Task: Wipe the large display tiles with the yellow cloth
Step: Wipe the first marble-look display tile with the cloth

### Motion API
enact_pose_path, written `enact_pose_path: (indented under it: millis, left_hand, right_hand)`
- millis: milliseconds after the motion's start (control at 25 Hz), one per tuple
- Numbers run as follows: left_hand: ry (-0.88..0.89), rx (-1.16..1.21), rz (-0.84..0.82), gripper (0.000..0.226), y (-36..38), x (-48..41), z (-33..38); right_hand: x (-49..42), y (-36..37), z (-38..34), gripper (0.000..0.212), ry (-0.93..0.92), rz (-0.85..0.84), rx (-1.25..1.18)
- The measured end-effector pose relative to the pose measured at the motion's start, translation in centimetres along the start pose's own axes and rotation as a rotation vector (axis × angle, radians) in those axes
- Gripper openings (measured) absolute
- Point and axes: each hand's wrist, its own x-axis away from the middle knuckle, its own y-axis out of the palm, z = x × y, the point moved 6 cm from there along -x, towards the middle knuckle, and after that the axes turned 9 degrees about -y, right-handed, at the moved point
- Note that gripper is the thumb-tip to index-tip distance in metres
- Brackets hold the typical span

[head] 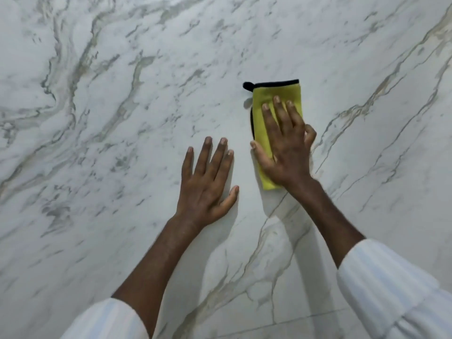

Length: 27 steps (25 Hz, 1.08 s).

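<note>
Pressing the yellow cloth [276, 99] flat on the marble tile [122, 106], the right hand [285, 148] lies spread; the left hand [208, 182] rests flat, holding nothing.

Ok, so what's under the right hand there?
The right hand presses the folded yellow cloth against the marble tile. The cloth's black-edged top and lower end show; its middle, and the tile beneath it, are covered.

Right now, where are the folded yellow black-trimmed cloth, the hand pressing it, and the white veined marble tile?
Yellow cloth [264, 95]: head view, bare upper part.
Right hand [286, 152]: head view, its back.
Marble tile [122, 118]: head view, bare patch left of cloth.
</note>
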Motion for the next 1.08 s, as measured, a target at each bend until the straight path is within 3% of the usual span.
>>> enact_pose_path:
  millis: [120, 320, 480, 680, 800, 960, 1080]
  left_hand:
    - [-0.002, -0.007, 0.006, 0.078, 0.0, -0.3, 0.1]
    - [-0.015, -0.066, -0.014, 0.077, 0.3, 0.1, 0.1]
    - [0.008, -0.054, -0.055, 0.071, -0.1, 0.4, 0.9]
    - [0.087, -0.016, -0.171, 0.069, 1.7, 10.9, 4.9]
    - [0.035, -0.038, -0.138, 0.073, 2.7, 12.6, 5.2]
    - [0.040, -0.064, -0.095, 0.072, 3.0, 12.6, 5.2]
    - [0.043, -0.061, -0.082, 0.072, 3.1, 12.8, 5.3]
  right_hand:
    - [9.1, 0.5, -2.9, 0.073, 0.054, 0.001, -0.025]
    - [29.9, 1.6, -9.7, 0.078, -0.031, -0.206, -0.083]
    - [25.6, 1.2, -8.2, 0.077, -0.080, -0.155, -0.132]
    - [16.8, 0.7, -3.8, 0.071, 0.061, -0.020, -0.106]
    - [23.4, 1.4, -5.7, 0.074, 0.029, -0.069, -0.143]
    - [38.3, 2.0, -10.7, 0.081, -0.032, -0.263, -0.155]
    - [41.9, 1.2, -12.6, 0.088, -0.094, -0.327, -0.182]
